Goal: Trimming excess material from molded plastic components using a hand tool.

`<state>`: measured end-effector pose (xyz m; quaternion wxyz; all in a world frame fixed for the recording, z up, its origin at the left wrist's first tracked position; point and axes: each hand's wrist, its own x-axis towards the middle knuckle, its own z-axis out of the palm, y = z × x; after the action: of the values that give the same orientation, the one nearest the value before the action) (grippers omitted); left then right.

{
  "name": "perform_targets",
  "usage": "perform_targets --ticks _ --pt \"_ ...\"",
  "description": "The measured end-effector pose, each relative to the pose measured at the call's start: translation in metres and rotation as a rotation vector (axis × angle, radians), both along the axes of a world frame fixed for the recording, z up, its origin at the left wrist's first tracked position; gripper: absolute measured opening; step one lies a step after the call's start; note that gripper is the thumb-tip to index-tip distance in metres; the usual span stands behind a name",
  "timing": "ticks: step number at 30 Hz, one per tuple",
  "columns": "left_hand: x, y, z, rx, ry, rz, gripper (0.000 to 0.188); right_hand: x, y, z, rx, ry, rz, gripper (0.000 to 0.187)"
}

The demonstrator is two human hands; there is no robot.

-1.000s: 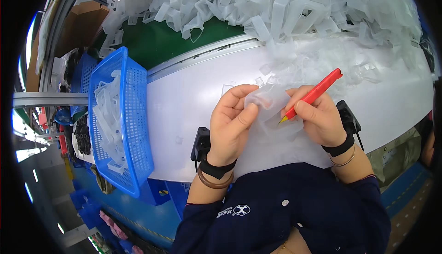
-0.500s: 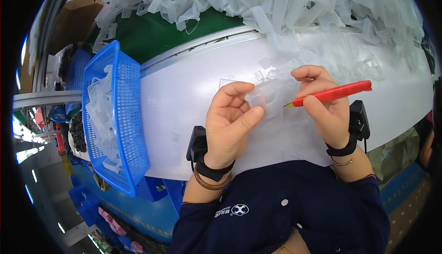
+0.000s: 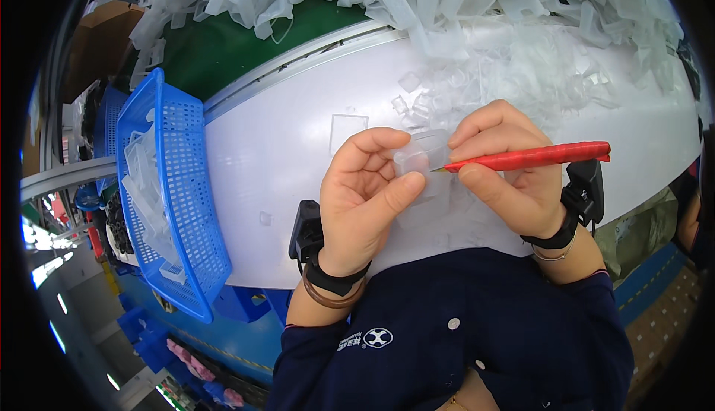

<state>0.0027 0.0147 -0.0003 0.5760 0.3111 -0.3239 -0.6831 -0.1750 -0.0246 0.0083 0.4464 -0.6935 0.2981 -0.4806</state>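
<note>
Between the thumb and fingers of my left hand is a small translucent plastic part, held over the white table. My right hand grips a red-handled knife with a slim pointed blade. The blade's tip points left and meets the plastic part near my left thumb. Fingertips of the right hand reach the part's right edge; whether they press on it I cannot tell. The part's lower side is hard to make out against the white surface.
A blue perforated basket with translucent parts stands at the left. Clear scraps lie beyond my hands on the white table. Farther back, translucent plastic frames are heaped behind a metal rail, beside a green surface.
My right hand has moved left with the knife, bringing its tip from beside the plastic part onto it. The view has shifted slightly, so the basket sits farther left.
</note>
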Motion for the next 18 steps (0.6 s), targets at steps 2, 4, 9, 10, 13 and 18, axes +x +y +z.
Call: perform_targets --ticks 2,4,9,10,13,18 --pt "0.000 0.001 0.000 -0.008 -0.009 -0.003 0.037 0.001 -0.001 -0.002 -0.064 0.049 -0.011 0.012" --pt "0.002 0.002 0.000 -0.006 -0.083 0.007 0.037 0.003 -0.001 -0.002 -0.128 0.093 -0.019 0.013" --pt "0.001 0.001 -0.001 0.005 -0.137 0.001 0.037 0.008 -0.003 -0.010 -0.450 0.236 -0.065 0.021" --pt "0.002 0.000 -0.002 -0.006 -0.166 -0.007 0.037 0.006 -0.002 -0.008 -0.452 0.237 -0.070 0.021" --pt "0.003 -0.003 0.000 0.004 -0.148 -0.053 0.037 0.001 -0.002 0.002 -0.507 0.323 -0.099 0.022" --pt "0.006 0.000 0.008 -0.090 -0.287 -0.241 0.037 -0.019 -0.006 0.014 -0.443 0.154 -0.368 0.022"
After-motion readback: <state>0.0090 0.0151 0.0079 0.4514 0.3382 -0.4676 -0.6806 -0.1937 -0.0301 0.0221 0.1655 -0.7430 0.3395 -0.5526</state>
